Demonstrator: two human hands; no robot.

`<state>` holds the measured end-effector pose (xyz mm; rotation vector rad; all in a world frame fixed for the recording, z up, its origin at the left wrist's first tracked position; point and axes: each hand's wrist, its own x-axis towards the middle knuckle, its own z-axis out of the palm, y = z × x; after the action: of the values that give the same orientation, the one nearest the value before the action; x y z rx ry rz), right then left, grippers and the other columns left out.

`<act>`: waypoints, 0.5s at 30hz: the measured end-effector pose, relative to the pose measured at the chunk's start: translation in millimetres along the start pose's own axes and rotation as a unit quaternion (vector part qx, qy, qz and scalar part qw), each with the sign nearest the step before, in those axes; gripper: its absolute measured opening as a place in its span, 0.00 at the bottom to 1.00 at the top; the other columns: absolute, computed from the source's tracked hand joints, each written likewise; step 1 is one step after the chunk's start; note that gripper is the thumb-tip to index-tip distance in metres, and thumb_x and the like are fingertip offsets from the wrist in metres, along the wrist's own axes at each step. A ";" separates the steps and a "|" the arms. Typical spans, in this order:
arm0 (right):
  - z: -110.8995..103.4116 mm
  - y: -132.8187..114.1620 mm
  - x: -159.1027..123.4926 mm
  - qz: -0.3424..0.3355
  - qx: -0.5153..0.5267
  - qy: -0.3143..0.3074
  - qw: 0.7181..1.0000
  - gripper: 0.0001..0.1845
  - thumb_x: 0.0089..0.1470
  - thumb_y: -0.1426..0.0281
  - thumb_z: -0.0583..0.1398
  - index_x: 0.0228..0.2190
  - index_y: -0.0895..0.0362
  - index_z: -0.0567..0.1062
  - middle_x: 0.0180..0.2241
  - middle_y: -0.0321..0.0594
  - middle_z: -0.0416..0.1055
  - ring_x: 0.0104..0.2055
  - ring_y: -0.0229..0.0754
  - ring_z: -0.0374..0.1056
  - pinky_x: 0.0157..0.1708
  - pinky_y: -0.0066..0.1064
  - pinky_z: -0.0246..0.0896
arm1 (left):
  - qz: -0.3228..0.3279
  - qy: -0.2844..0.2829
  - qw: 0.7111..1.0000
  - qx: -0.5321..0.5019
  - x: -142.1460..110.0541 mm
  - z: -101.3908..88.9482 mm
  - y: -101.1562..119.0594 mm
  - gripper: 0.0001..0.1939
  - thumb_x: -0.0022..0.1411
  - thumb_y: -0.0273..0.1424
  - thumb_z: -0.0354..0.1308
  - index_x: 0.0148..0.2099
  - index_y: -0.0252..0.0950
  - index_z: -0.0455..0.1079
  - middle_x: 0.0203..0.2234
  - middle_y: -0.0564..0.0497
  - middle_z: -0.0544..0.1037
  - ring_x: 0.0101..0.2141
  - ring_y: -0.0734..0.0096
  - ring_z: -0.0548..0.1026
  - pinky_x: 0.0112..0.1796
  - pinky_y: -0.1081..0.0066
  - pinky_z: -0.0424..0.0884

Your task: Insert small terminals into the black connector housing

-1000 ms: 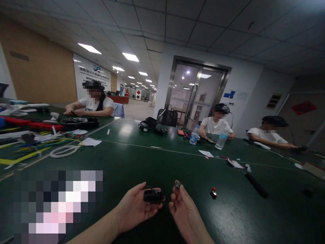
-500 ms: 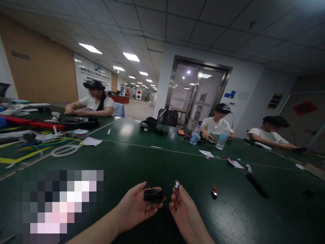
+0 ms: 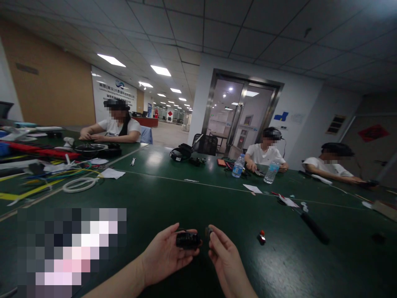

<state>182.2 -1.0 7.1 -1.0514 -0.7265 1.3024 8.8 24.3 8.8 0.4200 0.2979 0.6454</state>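
My left hand (image 3: 163, 256) is turned palm up near the table's front edge. A small black rounded object (image 3: 187, 240), glossy and of a kind I cannot make out, rests across its fingers, with a thin dark wire by the thumb. Just to the right, my right hand (image 3: 225, 252) pinches a small dark, partly shiny piece (image 3: 208, 232) between thumb and forefinger; the fingertips cover much of it. A narrow gap separates the two objects. Farther right, a small red and silver piece (image 3: 262, 237) lies on the green table (image 3: 149, 207).
A black-handled tool (image 3: 314, 228) lies at right. Two water bottles (image 3: 238, 166) stand farther back. Coiled white tubing (image 3: 80, 184), papers and coloured wires lie at left, with a small wrench (image 3: 133, 161) beyond. Several people sit around the table. A blurred patch covers the lower left.
My right hand has turned and tilted the small piece toward the black object, so its bright face no longer shows. The left hand has stayed almost still.
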 end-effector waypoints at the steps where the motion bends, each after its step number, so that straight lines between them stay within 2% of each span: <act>1: -0.1 1.0 -0.1 -0.024 -0.046 -0.008 0.999 0.21 0.36 0.61 0.65 0.35 0.55 0.74 0.34 0.39 0.72 0.29 0.37 0.65 0.28 0.28 0.60 | 0.001 -0.001 1.000 0.002 0.3 -0.4 -0.1 0.22 0.61 0.40 0.44 0.46 0.28 0.65 0.38 0.41 0.75 0.38 0.59 0.73 0.42 0.67 0.60; 5: 1.2 2.4 -5.0 -0.137 -0.217 -0.059 0.965 0.17 0.43 0.62 0.61 0.37 0.56 0.73 0.37 0.43 0.71 0.37 0.43 0.66 0.36 0.33 0.61 | -0.002 -0.012 1.000 0.007 0.5 -1.9 -0.9 0.21 0.61 0.40 0.45 0.46 0.28 0.66 0.37 0.42 0.75 0.38 0.61 0.73 0.42 0.68 0.59; 8: 4.0 1.4 -11.5 -0.203 -0.310 -0.082 0.925 0.14 0.46 0.67 0.58 0.38 0.55 0.72 0.36 0.42 0.71 0.35 0.41 0.66 0.35 0.32 0.61 | -0.005 -0.026 1.000 0.006 0.5 -2.9 -2.4 0.21 0.61 0.40 0.45 0.46 0.28 0.66 0.37 0.42 0.75 0.38 0.62 0.73 0.42 0.68 0.59; 12: 7.6 0.1 -17.4 -0.268 -0.379 -0.110 0.879 0.11 0.45 0.74 0.57 0.34 0.53 0.73 0.34 0.40 0.70 0.34 0.40 0.65 0.34 0.29 0.62 | 0.000 -0.033 0.999 0.006 1.2 -3.7 -5.1 0.20 0.61 0.40 0.45 0.44 0.29 0.68 0.36 0.43 0.75 0.37 0.64 0.72 0.43 0.68 0.59; 15: 9.1 -0.2 -19.3 -0.286 -0.400 -0.124 0.862 0.12 0.45 0.76 0.56 0.33 0.52 0.74 0.35 0.40 0.69 0.37 0.41 0.66 0.36 0.31 0.62 | 0.004 -0.030 0.999 0.010 1.4 -2.5 -6.3 0.20 0.61 0.40 0.46 0.43 0.29 0.68 0.34 0.43 0.75 0.36 0.66 0.72 0.42 0.69 0.60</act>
<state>170.9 -18.0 13.3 -1.1714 -1.7257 0.5930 12.1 21.4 3.5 0.4599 0.2452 0.6375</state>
